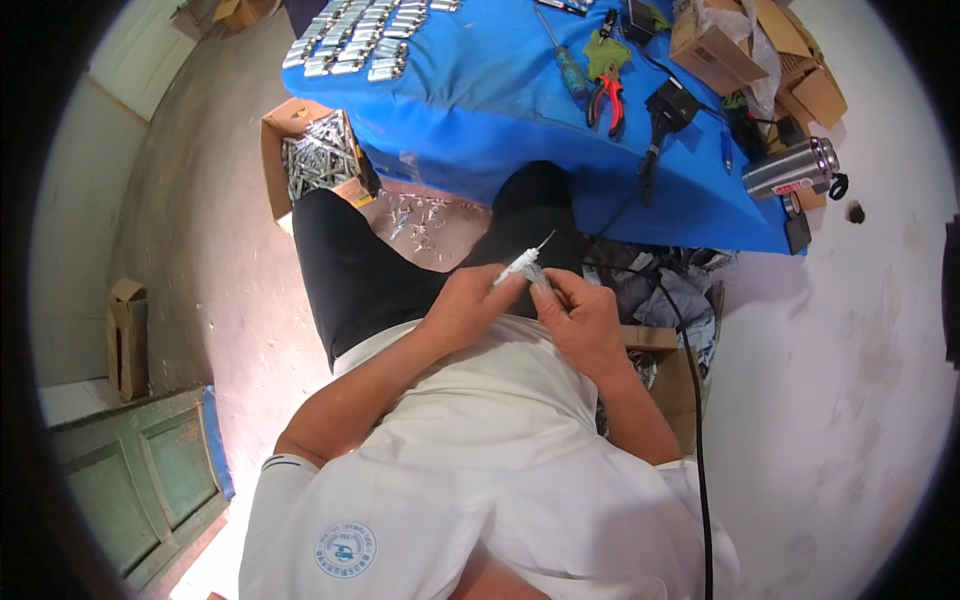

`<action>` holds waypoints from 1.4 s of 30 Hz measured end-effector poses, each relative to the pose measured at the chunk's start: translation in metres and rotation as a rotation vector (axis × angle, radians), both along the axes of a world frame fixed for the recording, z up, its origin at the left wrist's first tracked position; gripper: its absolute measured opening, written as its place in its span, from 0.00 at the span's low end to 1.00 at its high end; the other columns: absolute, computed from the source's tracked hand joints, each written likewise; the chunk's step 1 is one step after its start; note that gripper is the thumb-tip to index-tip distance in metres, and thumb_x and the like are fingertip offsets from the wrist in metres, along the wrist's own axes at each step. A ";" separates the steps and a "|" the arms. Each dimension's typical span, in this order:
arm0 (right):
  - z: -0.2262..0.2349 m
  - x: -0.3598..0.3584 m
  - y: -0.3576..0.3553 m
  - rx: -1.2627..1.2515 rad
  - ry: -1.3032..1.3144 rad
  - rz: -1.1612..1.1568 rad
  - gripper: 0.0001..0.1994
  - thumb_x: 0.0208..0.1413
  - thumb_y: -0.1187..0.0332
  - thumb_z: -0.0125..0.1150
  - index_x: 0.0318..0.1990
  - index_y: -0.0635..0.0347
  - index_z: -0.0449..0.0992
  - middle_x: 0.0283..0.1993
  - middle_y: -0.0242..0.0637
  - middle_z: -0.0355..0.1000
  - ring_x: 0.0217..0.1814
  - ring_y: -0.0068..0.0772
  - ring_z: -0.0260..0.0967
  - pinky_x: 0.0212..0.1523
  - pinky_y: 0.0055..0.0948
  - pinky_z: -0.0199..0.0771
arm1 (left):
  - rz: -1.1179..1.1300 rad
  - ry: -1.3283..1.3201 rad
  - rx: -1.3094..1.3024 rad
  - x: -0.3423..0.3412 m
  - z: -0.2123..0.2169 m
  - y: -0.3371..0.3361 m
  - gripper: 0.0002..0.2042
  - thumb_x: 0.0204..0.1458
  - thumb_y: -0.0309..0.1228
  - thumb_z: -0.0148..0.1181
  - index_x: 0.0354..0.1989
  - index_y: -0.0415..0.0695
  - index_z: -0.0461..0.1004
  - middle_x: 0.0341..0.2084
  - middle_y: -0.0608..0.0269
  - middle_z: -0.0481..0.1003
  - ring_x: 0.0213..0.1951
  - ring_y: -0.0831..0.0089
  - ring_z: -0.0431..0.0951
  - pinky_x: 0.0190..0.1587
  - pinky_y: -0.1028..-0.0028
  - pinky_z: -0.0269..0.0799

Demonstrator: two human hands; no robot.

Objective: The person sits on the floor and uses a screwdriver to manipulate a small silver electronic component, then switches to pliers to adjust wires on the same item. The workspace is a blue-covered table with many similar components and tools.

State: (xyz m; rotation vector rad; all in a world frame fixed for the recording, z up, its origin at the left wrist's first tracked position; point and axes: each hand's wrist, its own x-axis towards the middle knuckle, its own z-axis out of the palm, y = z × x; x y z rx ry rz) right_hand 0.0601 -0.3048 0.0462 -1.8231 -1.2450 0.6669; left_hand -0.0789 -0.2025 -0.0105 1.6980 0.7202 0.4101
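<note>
Above my lap, both hands meet around small parts. My left hand [468, 308] is closed on a slim white tube-like piece [518, 266], from which a thin needle-like tip points up and to the right. Close beside it, my right hand [586, 318] pinches a small silvery, partly see-through piece [536, 276]. Fingers cover part of both pieces, so their exact kind does not show, and I cannot tell whether the two are joined.
Rows of metal parts [360, 35] lie on the blue-covered table [450, 110], with pliers [606, 100], a screwdriver [568, 70] and a steel flask [792, 170]. A carton of metal pieces [277, 165] stands at left. A black cable [697, 430] runs down my right side.
</note>
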 end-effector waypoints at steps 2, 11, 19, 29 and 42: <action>0.005 0.002 -0.001 -0.050 0.328 -0.040 0.12 0.57 0.67 0.58 0.40 0.69 0.75 0.20 0.27 0.68 0.21 0.12 0.58 0.21 0.16 0.57 | -0.001 0.016 0.064 0.001 -0.001 -0.001 0.17 0.58 0.39 0.52 0.25 0.37 0.69 0.12 0.56 0.63 0.17 0.73 0.59 0.21 0.70 0.58; -0.012 -0.006 -0.010 -0.031 0.146 -0.138 0.14 0.52 0.68 0.63 0.42 0.70 0.75 0.25 0.31 0.73 0.24 0.11 0.62 0.23 0.15 0.61 | 0.036 0.104 0.452 0.008 -0.002 -0.007 0.15 0.55 0.37 0.54 0.23 0.38 0.70 0.13 0.47 0.68 0.19 0.48 0.69 0.21 0.60 0.62; 0.005 0.036 -0.015 -0.011 0.051 0.138 0.14 0.47 0.67 0.64 0.41 0.65 0.76 0.26 0.46 0.73 0.22 0.26 0.67 0.24 0.25 0.65 | -0.008 0.101 0.476 0.005 0.006 -0.010 0.16 0.53 0.39 0.58 0.21 0.39 0.68 0.12 0.48 0.67 0.17 0.50 0.69 0.20 0.61 0.61; -0.008 0.025 -0.023 0.171 -0.299 0.170 0.12 0.48 0.69 0.64 0.38 0.66 0.74 0.25 0.42 0.73 0.22 0.39 0.68 0.23 0.28 0.66 | -0.020 0.129 0.512 0.006 0.005 -0.013 0.14 0.51 0.37 0.58 0.22 0.40 0.69 0.14 0.48 0.68 0.18 0.50 0.70 0.21 0.60 0.62; -0.028 -0.021 -0.029 0.028 0.829 -0.215 0.12 0.58 0.63 0.58 0.40 0.62 0.67 0.25 0.27 0.67 0.21 0.11 0.59 0.20 0.12 0.58 | -0.046 0.146 0.419 0.008 0.005 -0.011 0.13 0.53 0.36 0.56 0.24 0.38 0.69 0.16 0.46 0.71 0.21 0.49 0.72 0.23 0.60 0.64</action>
